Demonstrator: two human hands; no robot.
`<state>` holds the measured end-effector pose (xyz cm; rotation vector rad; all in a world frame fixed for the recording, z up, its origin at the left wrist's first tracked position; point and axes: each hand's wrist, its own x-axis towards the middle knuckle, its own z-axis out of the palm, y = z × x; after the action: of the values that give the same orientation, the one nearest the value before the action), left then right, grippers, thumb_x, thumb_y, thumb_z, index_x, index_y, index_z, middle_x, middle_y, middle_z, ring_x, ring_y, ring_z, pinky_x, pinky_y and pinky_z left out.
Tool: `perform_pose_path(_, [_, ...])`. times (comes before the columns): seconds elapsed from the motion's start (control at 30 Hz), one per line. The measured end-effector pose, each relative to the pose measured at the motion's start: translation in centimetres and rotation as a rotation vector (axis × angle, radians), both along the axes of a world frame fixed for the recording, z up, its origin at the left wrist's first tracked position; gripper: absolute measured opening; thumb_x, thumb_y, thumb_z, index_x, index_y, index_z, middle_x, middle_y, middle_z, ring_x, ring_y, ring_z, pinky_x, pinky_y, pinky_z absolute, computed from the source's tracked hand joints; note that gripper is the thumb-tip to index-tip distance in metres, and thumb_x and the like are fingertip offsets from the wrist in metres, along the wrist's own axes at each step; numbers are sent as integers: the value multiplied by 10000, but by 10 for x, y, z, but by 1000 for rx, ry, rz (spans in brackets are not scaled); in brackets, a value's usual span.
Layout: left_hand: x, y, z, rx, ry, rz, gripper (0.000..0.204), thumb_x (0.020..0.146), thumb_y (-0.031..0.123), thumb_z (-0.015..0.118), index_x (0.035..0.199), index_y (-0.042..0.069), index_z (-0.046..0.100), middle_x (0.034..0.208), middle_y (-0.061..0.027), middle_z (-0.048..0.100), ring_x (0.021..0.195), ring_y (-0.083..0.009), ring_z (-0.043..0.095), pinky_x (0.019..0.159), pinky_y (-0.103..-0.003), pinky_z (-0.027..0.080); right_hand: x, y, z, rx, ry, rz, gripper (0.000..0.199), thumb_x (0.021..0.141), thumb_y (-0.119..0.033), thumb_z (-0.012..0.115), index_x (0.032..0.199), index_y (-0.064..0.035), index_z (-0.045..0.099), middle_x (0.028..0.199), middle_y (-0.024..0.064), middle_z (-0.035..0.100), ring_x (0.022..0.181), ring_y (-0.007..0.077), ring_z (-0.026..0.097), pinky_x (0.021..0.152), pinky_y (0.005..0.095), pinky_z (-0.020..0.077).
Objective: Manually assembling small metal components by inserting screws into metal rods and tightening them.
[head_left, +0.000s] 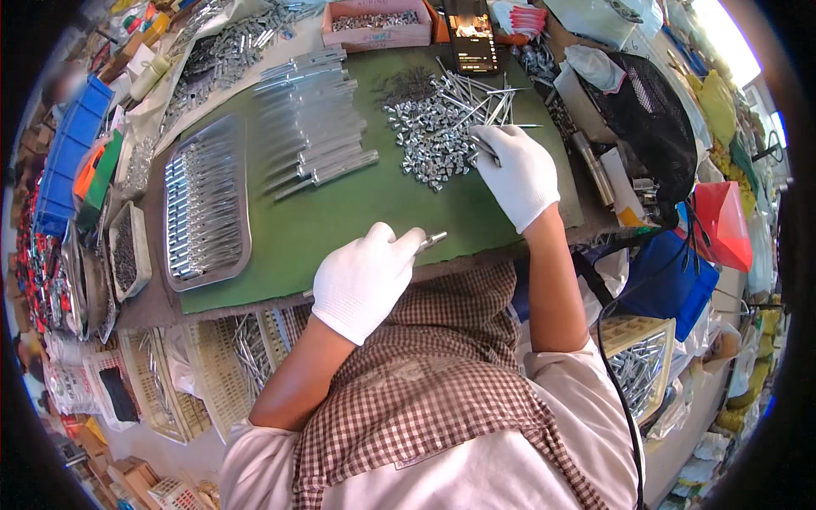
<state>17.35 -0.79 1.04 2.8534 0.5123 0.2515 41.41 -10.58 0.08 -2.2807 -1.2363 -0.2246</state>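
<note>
My left hand [364,276], in a white knitted glove, is closed round a slim metal rod. The threaded-looking tip of the metal rod [432,241] sticks out past the fingers, above the green mat's near edge. At the right side of a heap of small silvery metal parts [433,140], my gloved right hand [520,174] pinches a small metal piece [485,150], partly covered by the fingers. Long thin metal pins [484,98] lie crisscrossed just beyond it. A row of metal rods with thicker ends [323,170] is laid out left of the heap.
A metal tray [246,217] of neatly lined-up rods stands on the left of the green mat [399,208]. At the back are a pink box [376,34] of small parts and a lit phone [473,47]. A black mesh bag [650,110] and a cable [608,348] are at right.
</note>
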Motion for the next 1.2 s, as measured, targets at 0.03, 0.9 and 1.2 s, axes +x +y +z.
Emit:
perform_pose_path(0.03, [1, 0, 1, -3, 1, -5, 152, 940, 247, 653, 1088, 262, 686, 824, -50, 573, 645, -257, 655, 563, -399, 530, 2, -4, -3, 86, 20, 19, 214, 871, -154, 646, 1068, -148, 728, 999, 130, 702, 902, 338, 688, 808, 430, 553])
perform_pose_path(0.9, [1, 3, 6, -50, 24, -12, 164, 940, 254, 647, 1097, 262, 693, 823, -61, 579, 646, -270, 660, 558, -401, 534, -10, -4, 21, 23, 89, 190, 150, 867, -144, 656, 990, -83, 718, 936, 141, 697, 886, 348, 690, 798, 439, 560])
perform_pose_path(1.2, [0, 2, 3, -12, 11, -15, 229, 929, 252, 654, 1153, 267, 702, 835, -68, 588, 650, -276, 656, 569, -403, 537, -66, -26, 8, -79, 327, 454, 171, 836, -176, 745, 968, -73, 712, 888, 133, 693, 829, 351, 690, 738, 422, 556])
